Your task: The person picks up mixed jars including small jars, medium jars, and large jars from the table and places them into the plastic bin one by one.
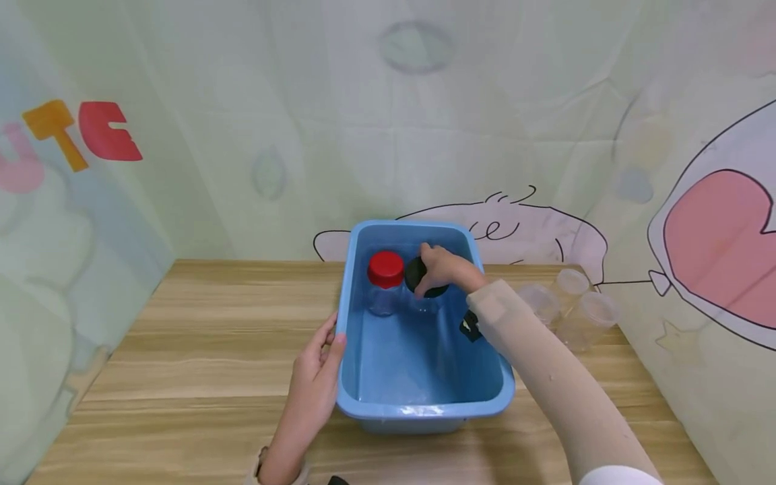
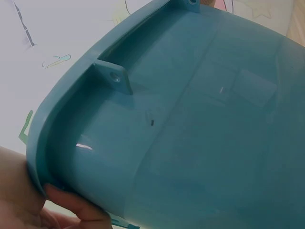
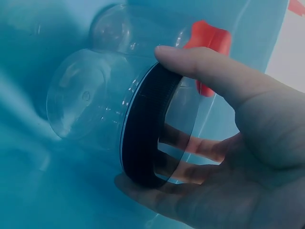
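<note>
A blue plastic tub (image 1: 424, 409) stands on the table, and my left hand (image 1: 315, 377) holds its left rim, thumb over the edge. In the left wrist view the fingers (image 2: 76, 202) lie against the tub's outer wall under the rim. My right hand (image 1: 447, 267) reaches inside toward the far end and grips the black lid (image 3: 143, 129) of a clear jar (image 3: 86, 105), thumb on one side and fingers round the other. Close beside it in the tub stands a second clear jar (image 1: 383, 302) with a red lid (image 1: 386, 268).
Several clear containers (image 1: 597, 310) stand on the wooden table (image 1: 242, 323) to the right of the tub, partly behind my right forearm. A printed cloth backdrop (image 1: 291, 135) rises behind the table and along both sides.
</note>
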A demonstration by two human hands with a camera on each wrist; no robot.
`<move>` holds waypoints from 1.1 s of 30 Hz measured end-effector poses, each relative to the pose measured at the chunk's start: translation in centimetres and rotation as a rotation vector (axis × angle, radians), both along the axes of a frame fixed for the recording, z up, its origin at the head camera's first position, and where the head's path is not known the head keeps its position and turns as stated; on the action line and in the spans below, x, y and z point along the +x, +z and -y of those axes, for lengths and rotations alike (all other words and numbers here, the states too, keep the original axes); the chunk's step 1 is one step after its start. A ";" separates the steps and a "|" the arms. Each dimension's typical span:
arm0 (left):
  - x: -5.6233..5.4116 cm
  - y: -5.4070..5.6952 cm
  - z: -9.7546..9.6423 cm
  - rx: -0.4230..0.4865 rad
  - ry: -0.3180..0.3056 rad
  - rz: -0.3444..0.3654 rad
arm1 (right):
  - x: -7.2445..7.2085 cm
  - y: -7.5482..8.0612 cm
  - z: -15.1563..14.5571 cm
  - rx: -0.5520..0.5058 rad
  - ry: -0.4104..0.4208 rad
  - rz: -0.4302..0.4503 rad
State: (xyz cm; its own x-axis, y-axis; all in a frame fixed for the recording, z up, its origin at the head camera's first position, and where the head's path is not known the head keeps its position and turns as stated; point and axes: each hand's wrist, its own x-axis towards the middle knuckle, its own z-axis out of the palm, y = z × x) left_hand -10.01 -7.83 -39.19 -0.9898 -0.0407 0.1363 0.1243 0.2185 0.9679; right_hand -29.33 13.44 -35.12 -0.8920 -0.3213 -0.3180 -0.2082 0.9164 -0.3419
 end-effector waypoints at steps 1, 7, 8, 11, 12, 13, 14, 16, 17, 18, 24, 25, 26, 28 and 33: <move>0.0 0.0 0.0 0.001 0.000 0.000 | 0.0 -0.1 0.0 0.004 -0.004 0.001; 0.1 -0.1 0.1 -0.004 0.000 -0.006 | -0.1 -0.4 0.3 0.017 -0.027 0.014; 0.1 0.0 0.1 -0.004 -0.001 -0.007 | -0.1 -0.4 0.3 0.022 -0.031 0.017; 0.1 0.0 0.0 -0.004 -0.001 -0.002 | -0.1 -0.5 0.4 0.040 -0.038 0.025; 0.1 0.0 0.0 -0.004 0.000 0.000 | -0.2 -0.5 0.5 0.046 -0.041 0.029; 0.1 0.0 0.0 -0.003 0.000 0.002 | -0.2 -0.5 0.5 0.053 -0.042 0.030; 0.1 0.1 0.0 -0.003 -0.002 0.003 | -0.2 -0.5 0.6 0.057 -0.043 0.031; 0.1 0.1 0.0 -0.002 -0.001 0.005 | -0.2 -0.6 0.6 0.061 -0.046 0.032; 0.1 0.1 0.0 -0.003 0.000 0.005 | -0.2 -0.6 0.7 0.062 -0.046 0.030; 0.1 0.1 0.0 -0.003 0.000 0.004 | -0.2 -0.6 0.7 0.061 -0.048 0.030; 0.1 0.1 -0.1 -0.003 0.006 0.005 | -0.3 -0.7 0.8 0.055 -0.051 0.036; 0.1 0.1 -0.1 -0.002 0.005 0.006 | -0.3 -0.7 0.8 0.054 -0.050 0.038; 0.1 0.1 -0.1 -0.004 0.004 0.007 | -0.3 -0.7 0.8 0.052 -0.050 0.040; 0.0 0.1 -0.1 -0.004 0.006 0.014 | -0.4 -0.8 0.8 0.046 -0.049 0.042; -0.1 0.0 -0.1 -0.005 0.012 0.042 | -0.4 -1.0 0.8 0.040 -0.046 0.048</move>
State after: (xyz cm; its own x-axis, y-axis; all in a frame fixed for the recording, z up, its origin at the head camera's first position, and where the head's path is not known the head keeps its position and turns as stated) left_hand -10.06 -7.71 -39.18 -0.9942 -0.0523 0.0944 0.0804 0.2242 0.9712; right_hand -29.70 12.64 -36.11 -0.8891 -0.2662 -0.3724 -0.1497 0.9379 -0.3129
